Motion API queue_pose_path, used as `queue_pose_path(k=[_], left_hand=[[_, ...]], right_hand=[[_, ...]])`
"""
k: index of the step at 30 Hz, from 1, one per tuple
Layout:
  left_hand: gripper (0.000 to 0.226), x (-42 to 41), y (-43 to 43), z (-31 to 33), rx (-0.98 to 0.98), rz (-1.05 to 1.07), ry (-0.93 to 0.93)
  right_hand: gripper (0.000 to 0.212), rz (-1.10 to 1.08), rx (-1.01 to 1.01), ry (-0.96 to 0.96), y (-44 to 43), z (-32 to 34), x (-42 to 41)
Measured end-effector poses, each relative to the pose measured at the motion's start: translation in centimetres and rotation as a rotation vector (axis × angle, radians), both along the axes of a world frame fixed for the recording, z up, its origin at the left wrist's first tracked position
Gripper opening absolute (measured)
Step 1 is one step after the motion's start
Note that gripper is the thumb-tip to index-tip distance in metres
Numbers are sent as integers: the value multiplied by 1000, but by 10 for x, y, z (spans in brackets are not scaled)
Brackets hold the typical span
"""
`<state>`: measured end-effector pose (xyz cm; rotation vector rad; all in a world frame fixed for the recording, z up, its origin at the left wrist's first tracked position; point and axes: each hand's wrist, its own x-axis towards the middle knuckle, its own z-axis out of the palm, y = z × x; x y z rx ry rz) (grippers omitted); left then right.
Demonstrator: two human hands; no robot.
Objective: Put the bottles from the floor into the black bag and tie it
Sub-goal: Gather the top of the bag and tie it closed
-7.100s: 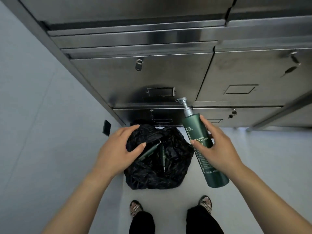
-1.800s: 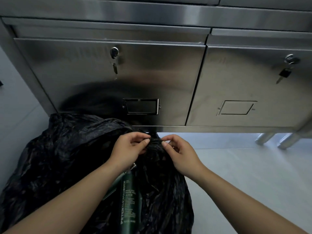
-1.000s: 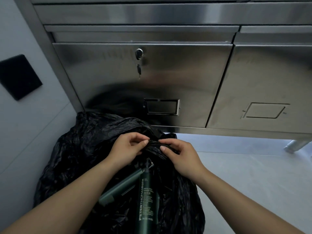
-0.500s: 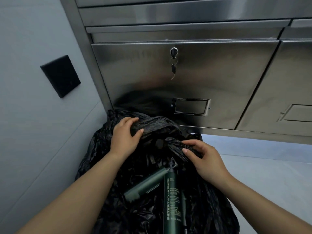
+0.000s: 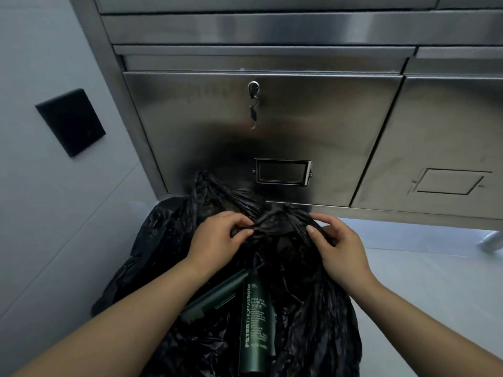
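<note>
My left hand (image 5: pixel 217 238) pinches bag (image 5: pixel 163 240) rim, 11 o'clock from bottles (image 5: pixel 254 322); my right hand (image 5: pixel 340 254) clamps rim at 1 o'clock. Fingers curled on plastic. Best: cross ends, pull knot snug.

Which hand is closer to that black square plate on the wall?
Left. The left hand grips the black bag on the side toward the wall plate; the right hand holds the bag farther over, beyond the left hand.
</note>
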<state>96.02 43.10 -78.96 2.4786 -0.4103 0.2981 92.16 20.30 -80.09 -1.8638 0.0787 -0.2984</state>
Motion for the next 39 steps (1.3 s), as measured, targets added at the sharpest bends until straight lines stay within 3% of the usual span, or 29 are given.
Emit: queue_pose_path(k=[8, 13, 19, 24, 28, 30, 32, 34, 36, 39], left_hand=[[13, -23, -12, 8, 57, -96, -89], [12, -23, -15, 5, 115, -127, -75], [9, -21, -12, 2, 72, -138, -83], [7, -21, -6, 4, 35, -138, -96], [12, -21, 1, 9, 67, -145, -104], [21, -21, 4, 19, 99, -172, -178], [28, -12, 10, 35, 114, -155, -366], [36, 6, 22, 54, 61, 9, -480], [51, 24, 37, 64, -24, 236, -393], [80, 33, 50, 55, -125, 410, -35]], right_hand=[[52, 44, 13, 120, 8, -8, 4], [19, 116, -68, 79, 10, -11, 2], [42, 148, -76, 133, 13, -17, 4], [12, 189, -103, 109, 25, -17, 4], [10, 157, -120, 79, 31, -14, 4], [6, 149, -127, 70, 32, -13, 3], [3, 153, -135, 60, 33, -11, 2], [2, 161, -139, 50, 33, -10, 1], [4, 175, -151, 43, 34, -8, -2], [9, 199, -187, 34, 33, -9, -10]])
